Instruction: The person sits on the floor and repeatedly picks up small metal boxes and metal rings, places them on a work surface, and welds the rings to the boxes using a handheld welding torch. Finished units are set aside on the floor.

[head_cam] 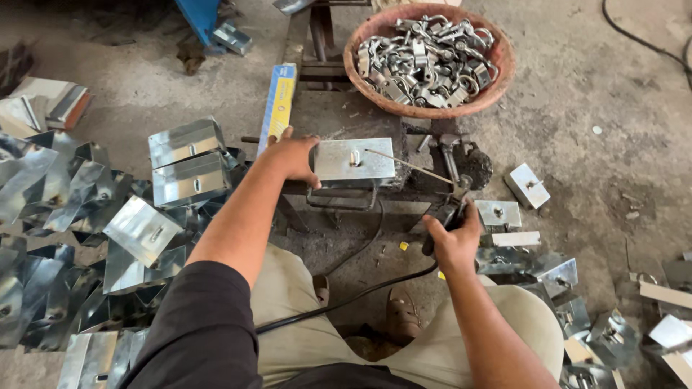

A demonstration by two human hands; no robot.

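— Left hand (294, 158)?
— Fingers curled over the left edge of a flat rectangular galvanised steel plate (355, 160), pinning it down on a small dark metal desk (339, 119).

— Right hand (453, 241)?
— Closed tight around the black handle of a welding electrode holder (448, 213), thin rod (409, 165) slanting up and left, tip at the plate's right edge, near the small staple at its middle. Black cable (346, 297) trailing from the holder down across the lap of beige trousers.

— Around the plate?
— Just right of it, a small hammer (448, 155) lying on the desk beside a dark scorched lump. Against the desk's left side, a long blue and yellow cardboard box (278, 104) leaning on end.

— Farther out?
— At the far end of the desk, a round reddish bowl (497, 90) heaped with shiny steel shackles (427, 61). On the concrete floor to the left, a loose heap of bright folded sheet-metal plates (94, 238), two of them stacked flat on top near the left forearm. To the right, near the right hand, more plates with staples fitted (499, 214), scattered across the floor toward the frame's edge. Sandalled feet visible below the desk, between the knees.
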